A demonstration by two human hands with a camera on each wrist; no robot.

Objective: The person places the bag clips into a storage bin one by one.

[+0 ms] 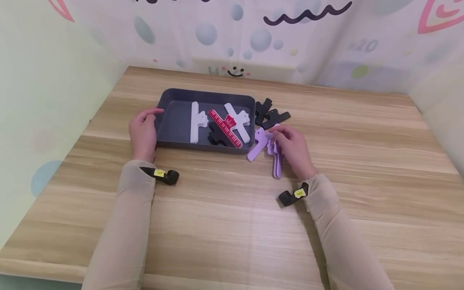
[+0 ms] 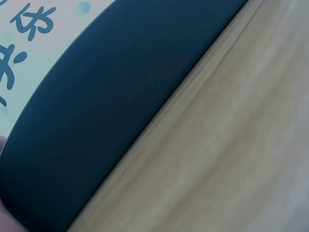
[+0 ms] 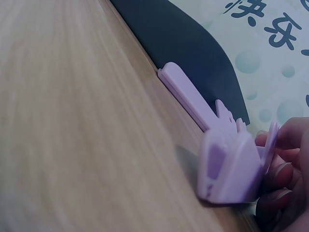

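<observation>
My left hand [image 1: 142, 135] grips the left end of a dark grey tray [image 1: 174, 146], with a fingertip over its rim; only bits of that hand show at the edge of the left wrist view. My right hand [image 1: 294, 150] is just off the tray's right end and pinches a purple clip [image 3: 234, 166] by its handle, the long jaw pointing toward me. Another purple clip [image 1: 256, 150] lies beside it against the tray. Inside the tray are two white clips [image 1: 194, 123], a red clip [image 1: 225, 129] with a ruler-like pattern, and a black clip [image 1: 217, 135] partly under the red one.
Two black clips [image 1: 276, 119] lie on the table past the tray's right end, behind my right hand. The wood-grain table [image 1: 217, 209] meets a patterned wall covering [image 1: 224, 40] at the back. A pale wall [image 1: 40, 100] stands along the left side.
</observation>
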